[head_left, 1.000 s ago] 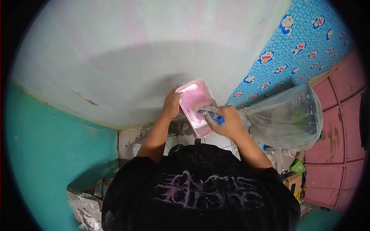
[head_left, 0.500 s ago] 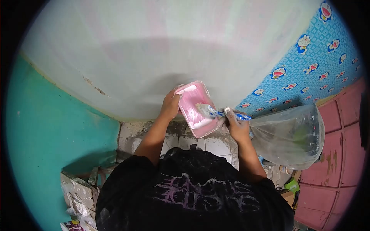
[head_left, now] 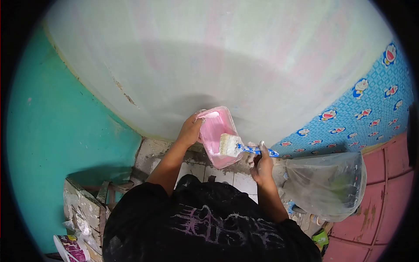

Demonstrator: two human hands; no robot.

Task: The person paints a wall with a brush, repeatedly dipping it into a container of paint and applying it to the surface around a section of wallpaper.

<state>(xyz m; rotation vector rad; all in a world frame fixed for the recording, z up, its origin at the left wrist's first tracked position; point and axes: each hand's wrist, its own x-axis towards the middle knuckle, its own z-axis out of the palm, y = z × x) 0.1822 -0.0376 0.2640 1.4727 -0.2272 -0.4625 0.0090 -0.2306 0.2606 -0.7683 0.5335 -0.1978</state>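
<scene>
A pink rectangular tray point(head_left: 211, 133) with white paint smeared inside is gripped at its left edge by my left hand point(head_left: 190, 130). My right hand point(head_left: 262, 166) is closed on the blue handle of a paintbrush point(head_left: 251, 149). The brush's wide bristles, coated in white, lie over the right part of the tray; whether they touch its bottom is hard to tell. Behind the tray rises a pale wall point(head_left: 209, 65) with faint pink and greenish streaks and a chipped patch at the left.
A teal wall point(head_left: 65, 131) stands at the left, above a paint-spattered wooden stand point(head_left: 83, 205) and a tub point(head_left: 72, 249). At the right are blue patterned wallpaper point(head_left: 345, 118), a plastic-covered object point(head_left: 327, 185) and a pink panelled surface point(head_left: 375, 209). White floor tiles point(head_left: 218, 174) show below.
The view has shifted, and the tray sits slightly lower in it. The brush has turned so its broad face shows, and my right hand has moved lower with the handle.
</scene>
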